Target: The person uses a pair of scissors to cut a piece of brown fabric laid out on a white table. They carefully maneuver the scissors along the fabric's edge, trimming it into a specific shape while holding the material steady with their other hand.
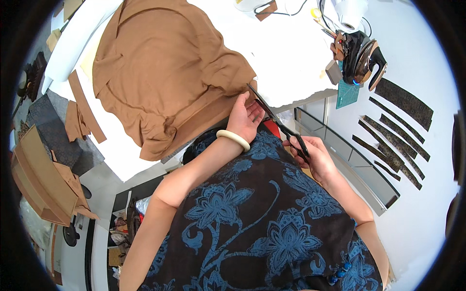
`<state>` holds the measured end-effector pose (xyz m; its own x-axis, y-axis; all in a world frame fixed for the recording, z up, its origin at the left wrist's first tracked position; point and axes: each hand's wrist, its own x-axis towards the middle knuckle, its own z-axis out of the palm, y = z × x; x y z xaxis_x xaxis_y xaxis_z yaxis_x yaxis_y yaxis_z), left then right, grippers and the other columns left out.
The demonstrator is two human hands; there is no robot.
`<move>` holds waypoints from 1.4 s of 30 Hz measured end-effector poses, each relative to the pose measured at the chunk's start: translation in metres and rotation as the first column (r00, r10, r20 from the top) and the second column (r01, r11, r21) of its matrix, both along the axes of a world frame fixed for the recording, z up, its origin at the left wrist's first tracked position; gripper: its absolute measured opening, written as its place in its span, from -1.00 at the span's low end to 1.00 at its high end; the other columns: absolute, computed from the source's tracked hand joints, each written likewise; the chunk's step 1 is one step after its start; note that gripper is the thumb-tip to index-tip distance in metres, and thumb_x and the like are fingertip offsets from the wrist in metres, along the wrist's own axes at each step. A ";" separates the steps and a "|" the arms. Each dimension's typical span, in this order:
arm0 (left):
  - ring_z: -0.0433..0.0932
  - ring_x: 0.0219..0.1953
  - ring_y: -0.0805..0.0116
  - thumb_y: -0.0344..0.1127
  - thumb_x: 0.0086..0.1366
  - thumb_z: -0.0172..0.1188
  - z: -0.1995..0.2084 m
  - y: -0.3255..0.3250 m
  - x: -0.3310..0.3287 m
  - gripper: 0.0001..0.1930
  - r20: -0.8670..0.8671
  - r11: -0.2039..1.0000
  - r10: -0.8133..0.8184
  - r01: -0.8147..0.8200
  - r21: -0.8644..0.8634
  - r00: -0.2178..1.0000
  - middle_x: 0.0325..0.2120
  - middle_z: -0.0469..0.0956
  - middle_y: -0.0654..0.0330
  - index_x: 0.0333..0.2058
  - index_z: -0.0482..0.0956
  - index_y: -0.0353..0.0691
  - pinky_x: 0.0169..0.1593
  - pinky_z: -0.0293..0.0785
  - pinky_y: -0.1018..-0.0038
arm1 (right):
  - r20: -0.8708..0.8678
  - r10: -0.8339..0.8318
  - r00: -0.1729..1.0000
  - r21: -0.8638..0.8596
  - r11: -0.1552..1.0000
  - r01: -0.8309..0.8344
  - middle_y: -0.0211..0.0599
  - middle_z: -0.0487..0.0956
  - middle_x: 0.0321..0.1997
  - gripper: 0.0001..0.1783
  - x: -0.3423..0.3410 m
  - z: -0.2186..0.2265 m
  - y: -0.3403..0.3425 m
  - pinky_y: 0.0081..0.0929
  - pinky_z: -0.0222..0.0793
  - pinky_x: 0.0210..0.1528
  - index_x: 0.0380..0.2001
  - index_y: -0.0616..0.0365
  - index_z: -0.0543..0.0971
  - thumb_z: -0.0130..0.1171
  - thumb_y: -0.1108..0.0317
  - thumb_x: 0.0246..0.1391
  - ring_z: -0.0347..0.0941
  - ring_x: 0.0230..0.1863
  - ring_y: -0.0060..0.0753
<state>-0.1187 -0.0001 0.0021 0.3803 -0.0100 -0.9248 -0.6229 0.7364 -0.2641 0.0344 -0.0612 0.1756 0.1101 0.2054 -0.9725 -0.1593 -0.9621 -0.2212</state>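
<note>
A large piece of brown fabric [155,53] lies bunched and folded on the white table. My left hand [245,118], with a cream bangle at the wrist, is at the fabric's right corner, palm up. Its fingers are loosely bent and apart from the thumb, which is close against the fabric edge. In my right hand [314,154] are black-handled scissors [274,116], my fingers wrapped round the handles. Their blades point up and left, past my left fingertips, with the tip at the fabric corner.
A steam iron [366,60] stands at the right by a grey block [334,72] and a green cutting mat [347,93]. Dark patterned strips [388,140] lie farther right. At the left are a white roll [73,43], brown scraps [75,121] and a cardboard piece [43,177].
</note>
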 end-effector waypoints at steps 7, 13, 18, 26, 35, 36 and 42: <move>0.59 0.07 0.22 -0.09 0.48 0.15 0.006 0.004 -0.002 -0.64 0.085 0.999 0.053 -0.053 0.007 0.995 -0.05 0.64 0.04 -0.01 0.54 -0.30 0.21 0.50 0.32 | 0.046 -0.052 0.998 -0.001 0.999 0.052 -0.60 0.50 -0.51 -0.69 -0.011 0.008 0.009 -0.74 0.01 -0.64 -0.21 0.19 0.73 0.26 0.14 0.34 0.26 -0.65 -0.80; 0.63 0.12 0.21 -0.11 0.51 0.11 0.010 0.007 -0.002 -0.65 0.103 0.999 0.045 -0.047 0.017 0.994 -0.01 0.66 0.02 0.02 0.55 -0.29 0.16 0.57 0.37 | 0.056 -0.041 0.998 0.022 0.999 0.040 -0.58 0.50 -0.53 -0.72 -0.013 0.013 0.012 -0.70 -0.02 -0.65 -0.24 0.21 0.72 0.28 0.19 0.34 0.23 -0.67 -0.81; 0.63 0.13 0.22 -0.11 0.52 0.09 0.010 0.006 -0.001 -0.65 0.125 0.998 0.051 -0.053 0.018 0.991 0.02 0.66 0.01 0.03 0.54 -0.29 0.15 0.58 0.41 | 0.056 -0.016 0.998 0.003 1.000 0.016 -0.57 0.45 -0.52 -0.70 -0.012 0.016 0.018 -0.71 -0.04 -0.65 -0.18 0.31 0.69 0.25 0.23 0.35 0.21 -0.67 -0.80; 0.62 0.14 0.21 -0.11 0.52 0.10 0.007 0.003 0.002 -0.61 0.116 0.998 0.066 -0.066 0.003 0.991 0.04 0.65 -0.03 0.05 0.51 -0.36 0.16 0.57 0.40 | 0.069 -0.023 0.997 -0.005 1.000 0.023 -0.61 0.51 -0.52 -0.79 -0.013 0.020 0.019 -0.69 -0.03 -0.63 -0.17 0.22 0.73 0.23 0.31 0.36 0.20 -0.65 -0.80; 0.62 0.14 0.21 -0.11 0.52 0.10 0.008 0.002 0.002 -0.58 0.128 0.998 0.050 -0.055 0.032 0.991 0.05 0.64 -0.02 0.07 0.52 -0.40 0.15 0.58 0.41 | 0.097 0.019 0.995 -0.017 1.000 -0.017 -0.58 0.53 -0.51 -0.78 -0.009 0.020 0.017 -0.69 -0.05 -0.64 -0.15 0.22 0.73 0.25 0.30 0.33 0.22 -0.66 -0.78; 0.62 0.14 0.21 -0.11 0.52 0.09 0.007 0.001 0.002 -0.59 0.128 0.998 0.047 -0.052 0.030 0.991 0.05 0.64 -0.02 0.07 0.52 -0.39 0.15 0.58 0.41 | 0.104 0.026 0.994 -0.034 0.999 -0.022 -0.57 0.52 -0.51 -0.78 -0.009 0.020 0.018 -0.68 -0.06 -0.64 -0.15 0.23 0.73 0.25 0.30 0.33 0.21 -0.67 -0.78; 0.63 0.13 0.19 -0.13 0.52 0.11 0.007 0.002 0.003 -0.64 0.114 0.997 0.072 -0.076 0.023 0.991 0.03 0.65 -0.03 0.04 0.54 -0.35 0.14 0.61 0.40 | 0.056 -0.060 0.997 -0.031 0.998 0.062 -0.56 0.49 -0.52 -0.72 -0.001 0.015 0.014 -0.67 -0.09 -0.67 -0.16 0.25 0.71 0.24 0.22 0.33 0.18 -0.69 -0.78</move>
<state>-0.1155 0.0021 0.0092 0.4810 0.0463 -0.8755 -0.6433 0.6971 -0.3165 0.0335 -0.0469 0.1906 0.1746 0.1650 -0.9707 -0.2062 -0.9579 -0.1999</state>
